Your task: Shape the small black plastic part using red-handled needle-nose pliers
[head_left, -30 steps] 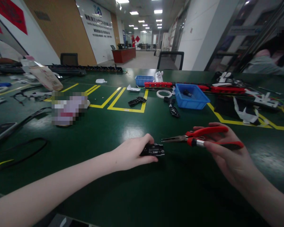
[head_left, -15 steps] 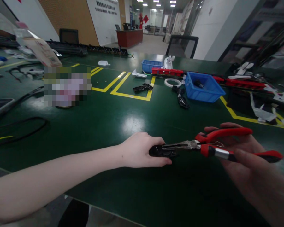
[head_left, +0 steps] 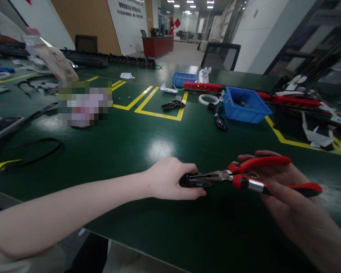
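Observation:
My left hand (head_left: 173,180) is closed round a small black part (head_left: 200,182), with thumb and forefinger along its sides. Most of that part is hidden in the palm, and I cannot make out its kind. In my right hand (head_left: 284,182) lie red-and-black long-nose pliers (head_left: 252,184), with their handles spread apart. The pliers' metal jaws point left and overlap the black part, close to my left fingers. Whether the tips grip anything is too small to tell.
Ahead on the green table (head_left: 125,140) lie black pieces (head_left: 173,106), a black wrapped bundle (head_left: 218,118) and a white tape ring (head_left: 208,99). A blue bin (head_left: 244,108) stands beside them. Red strips (head_left: 295,102) run behind. Leftward are a bottle (head_left: 55,60) and black cables (head_left: 42,142).
The pliers and my right hand have moved left, and the jaws now reach further over the black part. My left hand keeps its hold almost in place.

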The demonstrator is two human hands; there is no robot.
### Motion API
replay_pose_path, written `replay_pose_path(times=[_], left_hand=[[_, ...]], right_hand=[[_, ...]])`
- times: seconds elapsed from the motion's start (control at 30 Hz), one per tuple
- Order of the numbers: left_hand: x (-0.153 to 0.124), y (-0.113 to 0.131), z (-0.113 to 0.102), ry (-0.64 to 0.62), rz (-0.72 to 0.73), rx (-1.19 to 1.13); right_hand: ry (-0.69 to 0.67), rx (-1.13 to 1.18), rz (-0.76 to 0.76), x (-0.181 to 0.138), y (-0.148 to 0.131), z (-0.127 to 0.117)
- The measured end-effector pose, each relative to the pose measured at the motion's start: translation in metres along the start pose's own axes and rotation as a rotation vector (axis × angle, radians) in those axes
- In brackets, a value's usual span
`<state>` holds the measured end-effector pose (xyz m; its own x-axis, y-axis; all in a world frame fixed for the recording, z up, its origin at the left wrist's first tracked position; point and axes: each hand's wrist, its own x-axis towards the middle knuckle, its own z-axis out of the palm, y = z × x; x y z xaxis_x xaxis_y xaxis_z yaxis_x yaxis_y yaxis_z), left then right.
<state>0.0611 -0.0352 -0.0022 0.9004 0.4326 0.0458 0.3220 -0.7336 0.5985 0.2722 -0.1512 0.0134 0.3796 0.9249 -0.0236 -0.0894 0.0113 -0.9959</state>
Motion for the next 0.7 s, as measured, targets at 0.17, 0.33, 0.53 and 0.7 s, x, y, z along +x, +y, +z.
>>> replay_pose_path(times=[0.17,0.33,0.53,0.7], left_hand=[[0.0000,0.0007,-0.0002,-0.003,0.007,0.027],[0.0001,0.0006,0.0004,0.003,0.008,0.051],[-0.0001,0.0003,-0.0011,-0.001,0.009,0.032],[-0.0002,0.0012,-0.0019,-0.016,0.014,0.035]], right_hand=[[-0.010,0.017,0.002,-0.0019,0.0007,0.0011],[-0.003,0.025,0.024,-0.0014,-0.0004,0.0020],[-0.012,-0.015,0.007,0.0041,0.0040,-0.0001],[0.019,-0.008,0.072,0.0013,0.0030,0.0011]])
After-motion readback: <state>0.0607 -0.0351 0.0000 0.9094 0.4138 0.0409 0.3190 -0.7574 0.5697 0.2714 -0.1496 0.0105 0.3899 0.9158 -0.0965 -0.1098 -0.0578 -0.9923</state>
